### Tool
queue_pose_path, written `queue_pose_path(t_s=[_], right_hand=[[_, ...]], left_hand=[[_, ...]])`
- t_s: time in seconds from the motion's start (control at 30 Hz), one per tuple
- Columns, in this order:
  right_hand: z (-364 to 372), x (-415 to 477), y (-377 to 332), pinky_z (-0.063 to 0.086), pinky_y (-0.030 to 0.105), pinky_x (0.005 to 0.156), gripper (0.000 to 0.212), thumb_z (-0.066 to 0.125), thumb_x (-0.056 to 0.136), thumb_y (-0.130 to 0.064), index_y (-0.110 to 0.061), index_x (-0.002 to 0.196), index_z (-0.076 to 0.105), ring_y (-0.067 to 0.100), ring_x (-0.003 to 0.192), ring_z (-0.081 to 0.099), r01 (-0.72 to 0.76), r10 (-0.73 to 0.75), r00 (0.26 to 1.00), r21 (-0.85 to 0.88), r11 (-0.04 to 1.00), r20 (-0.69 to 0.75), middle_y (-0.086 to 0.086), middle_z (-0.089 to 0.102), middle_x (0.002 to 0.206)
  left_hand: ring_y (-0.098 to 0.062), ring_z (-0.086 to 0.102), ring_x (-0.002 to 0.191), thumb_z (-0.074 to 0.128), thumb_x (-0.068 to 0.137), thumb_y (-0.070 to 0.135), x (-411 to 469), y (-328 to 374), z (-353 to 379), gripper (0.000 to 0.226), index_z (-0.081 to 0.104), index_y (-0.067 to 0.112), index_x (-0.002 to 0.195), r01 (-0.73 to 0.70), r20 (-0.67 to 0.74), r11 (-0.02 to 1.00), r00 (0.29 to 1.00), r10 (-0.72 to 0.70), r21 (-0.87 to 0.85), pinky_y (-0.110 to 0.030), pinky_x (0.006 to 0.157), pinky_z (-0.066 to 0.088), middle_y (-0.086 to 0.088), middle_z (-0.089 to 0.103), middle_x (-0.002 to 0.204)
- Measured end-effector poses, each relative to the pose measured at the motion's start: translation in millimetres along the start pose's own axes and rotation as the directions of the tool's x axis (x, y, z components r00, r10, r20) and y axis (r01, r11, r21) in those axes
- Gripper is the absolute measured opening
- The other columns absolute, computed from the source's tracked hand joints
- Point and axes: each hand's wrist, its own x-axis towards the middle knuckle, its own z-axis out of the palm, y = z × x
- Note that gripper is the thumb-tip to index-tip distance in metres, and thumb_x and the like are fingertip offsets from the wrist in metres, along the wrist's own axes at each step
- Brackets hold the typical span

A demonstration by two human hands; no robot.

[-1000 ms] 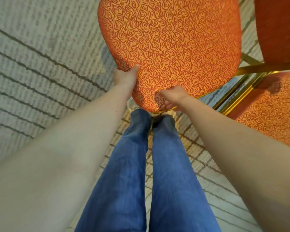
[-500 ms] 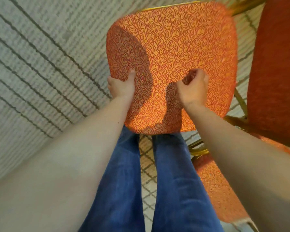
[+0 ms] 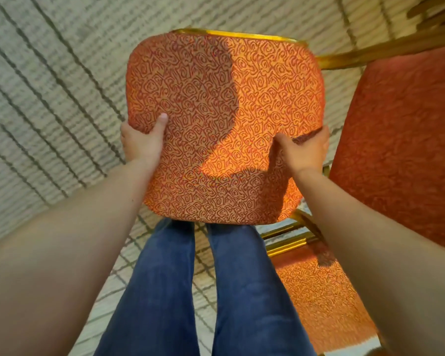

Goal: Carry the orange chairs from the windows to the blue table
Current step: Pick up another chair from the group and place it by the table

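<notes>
The left hand [image 3: 141, 143] and right hand [image 3: 302, 150] are clasping opposite side edges of the orange chair [image 3: 224, 98], thumbs lying on its seat; the chair is sitting squarely between them, ahead of the knees, its right side crowding a second chair [image 3: 401, 150].

Second chair [image 3: 401, 140] right of held chair [image 3: 224, 119]

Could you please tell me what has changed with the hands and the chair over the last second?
The right hand moved from the near edge of the orange chair seat, across its top, to grip its right edge. The left hand keeps holding the left edge, thumb on top; the neighbouring chair stays at the right.
</notes>
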Motion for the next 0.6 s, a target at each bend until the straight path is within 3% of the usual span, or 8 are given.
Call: queue_pose_path(t_s=[0.1,0.17,0.2,0.27,0.37,0.43,0.53,0.6], right_hand=[[-6.7,15.7,10.2,0.038,0.032,0.11,0.092,0.085,0.072,-0.026,-0.001,0.143,0.032,0.024,0.128,0.051,-0.033,0.015,0.993,0.151,0.988,0.119,0.012,0.052,0.139],[-10.8,20.9,15.7,0.045,0.006,0.087,0.081,0.087,0.071,-0.019,-0.003,0.135,0.04,0.011,0.106,0.06,-0.043,0.011,0.99,0.224,0.974,0.144,-0.001,0.059,0.119],[-12.1,21.5,17.2,0.043,0.0,0.076,0.08,0.088,0.07,-0.02,-0.005,0.134,0.043,0.004,0.096,0.06,-0.045,0.008,0.988,0.243,0.969,0.152,-0.007,0.059,0.111],[-12.8,23.2,21.2,0.046,0.006,0.076,0.077,0.09,0.066,-0.024,-0.012,0.13,0.048,-0.003,0.09,0.06,-0.074,0.022,0.984,0.292,0.953,0.175,-0.011,0.061,0.105],[-13.5,24.6,27.0,0.052,0.024,0.086,0.064,0.091,0.065,-0.026,-0.023,0.118,0.054,0.004,0.097,0.065,-0.099,0.026,0.977,0.344,0.934,0.21,-0.011,0.066,0.108],[-12.2,25.5,27.9,0.054,0.023,0.084,0.055,0.089,0.068,-0.026,-0.024,0.114,0.06,0.005,0.098,0.067,-0.1,0.016,0.975,0.376,0.921,0.221,-0.008,0.07,0.109],[-9.9,28.8,26.3,0.054,0.018,0.074,0.032,0.084,0.075,-0.028,-0.023,0.102,0.068,0.0,0.088,0.069,-0.146,0.044,0.972,0.448,0.882,0.23,-0.013,0.072,0.097],[-9.1,30.5,25.2,0.052,0.012,0.067,0.022,0.082,0.077,-0.03,-0.028,0.093,0.067,-0.006,0.08,0.069,-0.17,0.061,0.967,0.45,0.877,0.248,-0.02,0.071,0.089]], left_hand=[[-0.018,0.055,0.119,0.071,0.059,0.071,1.4,-3.3,-3.0,0.102,0.041,0.011,0.135,0.015,0.04,0.998,0.999,-0.012,-0.067,-0.031,0.104,0.041,-0.005,0.055,0.133],[-0.012,0.056,0.112,0.07,0.051,0.078,3.5,-6.0,-5.8,0.109,0.041,0.014,0.134,0.015,0.057,0.997,0.998,-0.011,-0.078,-0.025,0.099,0.042,0.0,0.057,0.129],[-0.009,0.056,0.108,0.069,0.047,0.082,5.1,-7.5,-7.6,0.112,0.042,0.016,0.133,0.016,0.063,0.997,0.998,-0.012,-0.07,-0.021,0.094,0.041,0.004,0.058,0.125],[-0.006,0.058,0.102,0.069,0.042,0.085,8.6,-9.7,-10.3,0.113,0.047,0.019,0.131,0.015,0.09,0.998,0.996,-0.009,-0.069,-0.019,0.088,0.042,0.01,0.06,0.116],[-0.007,0.064,0.104,0.077,0.048,0.075,15.3,-13.6,-10.8,0.099,0.057,0.018,0.127,0.003,0.164,0.989,0.986,0.021,-0.145,-0.03,0.094,0.051,0.007,0.067,0.115],[0.0,0.065,0.098,0.078,0.057,0.067,16.7,-14.8,-12.3,0.087,0.06,0.017,0.125,-0.013,0.196,0.985,0.979,0.047,-0.17,-0.025,0.089,0.053,0.008,0.069,0.112],[0.015,0.063,0.082,0.077,0.069,0.057,18.2,-15.8,-12.7,0.066,0.062,0.018,0.12,-0.039,0.207,0.981,0.975,0.078,-0.189,-0.006,0.067,0.048,0.017,0.068,0.099],[0.017,0.062,0.077,0.077,0.072,0.053,20.1,-15.8,-12.2,0.051,0.063,0.024,0.112,-0.029,0.216,0.981,0.974,0.071,-0.191,-0.003,0.061,0.045,0.022,0.067,0.093]])
